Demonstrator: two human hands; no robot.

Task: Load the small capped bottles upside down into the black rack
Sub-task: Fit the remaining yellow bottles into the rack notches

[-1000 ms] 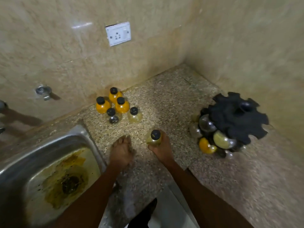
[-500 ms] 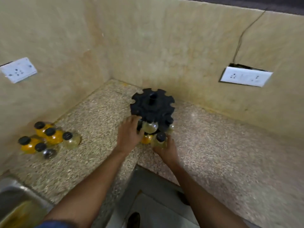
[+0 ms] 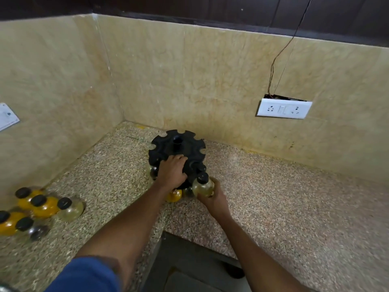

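At the counter (image 3: 273,207) corner: left hand (image 3: 171,172) spread atop black rack (image 3: 179,144); right hand (image 3: 212,197) gripping pale capped bottle (image 3: 203,186), cap up.

Corner of speckled granite counter (image 3: 284,197): the round black notched rack (image 3: 176,148) stands close to the beige tiled back wall (image 3: 210,81), with a narrow strip between them. Left hand (image 3: 171,172) lies over the rack's near rim; right hand (image 3: 212,197) with a pale black-capped bottle (image 3: 203,186) blocks its front right. Open counter runs right of the rack. Far left, a cluster of orange and clear black-capped bottles (image 3: 37,205) sits by the side wall (image 3: 52,91); bare counter lies between cluster and rack.
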